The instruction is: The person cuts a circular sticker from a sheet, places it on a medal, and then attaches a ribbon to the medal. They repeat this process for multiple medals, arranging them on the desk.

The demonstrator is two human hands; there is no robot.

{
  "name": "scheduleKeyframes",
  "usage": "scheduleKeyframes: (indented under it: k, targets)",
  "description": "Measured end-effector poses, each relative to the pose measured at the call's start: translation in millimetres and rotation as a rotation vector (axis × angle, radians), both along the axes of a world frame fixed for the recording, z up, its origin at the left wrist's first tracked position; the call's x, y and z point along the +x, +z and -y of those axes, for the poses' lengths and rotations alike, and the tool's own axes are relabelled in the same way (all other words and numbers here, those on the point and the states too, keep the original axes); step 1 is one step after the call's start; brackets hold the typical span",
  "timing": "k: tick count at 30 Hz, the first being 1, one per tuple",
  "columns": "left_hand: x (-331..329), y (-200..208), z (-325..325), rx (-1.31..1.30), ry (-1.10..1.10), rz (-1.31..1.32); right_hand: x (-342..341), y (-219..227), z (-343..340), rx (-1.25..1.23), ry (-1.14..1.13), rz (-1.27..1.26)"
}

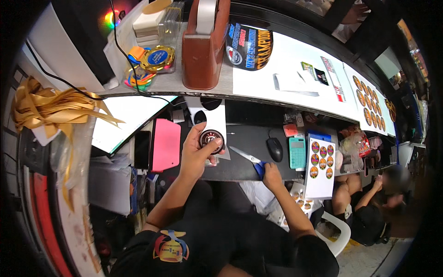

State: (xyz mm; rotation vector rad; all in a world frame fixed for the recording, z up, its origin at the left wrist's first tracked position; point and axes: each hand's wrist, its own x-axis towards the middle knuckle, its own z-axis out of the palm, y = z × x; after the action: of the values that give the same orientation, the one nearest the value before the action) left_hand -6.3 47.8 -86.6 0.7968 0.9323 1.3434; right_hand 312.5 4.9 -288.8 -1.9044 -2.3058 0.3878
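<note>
My left hand (pixel 193 152) pinches a round dark disc (pixel 207 135) with a pale design and a light rim, thumb across its face. Behind it lies a white sheet (pixel 220 121) with black round shapes; whether my fingers also touch that sheet I cannot tell. My right hand (pixel 272 177) is closed round the blue handles of a pair of scissors (pixel 243 154). The metal blades point up and left toward the disc, apart from it.
On the dark desk are a pink pad (pixel 166 144), a black mouse (pixel 274 149), a teal calculator (pixel 297 153) and a sheet of round stickers (pixel 318 181). A shelf above bears a brown tape dispenser (pixel 202 60) and medals (pixel 159 57). Gold ribbons (pixel 50 108) hang left. Another person (pixel 369 207) sits right.
</note>
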Motion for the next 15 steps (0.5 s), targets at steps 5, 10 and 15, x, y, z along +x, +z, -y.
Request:
scheduleKeyframes:
  k: [5,10,15]
  targets:
    - [13,-59,-22,0.275,0.080,-0.026,0,2,26,-0.179,-0.137,-0.522]
    - [29,-106,-20,0.508,0.134,-0.202,-51,20,92,-0.482,-0.067,-1.440]
    - [47,-115,9,0.585,0.194,-0.114,-89,20,135,-0.588,0.294,-1.577]
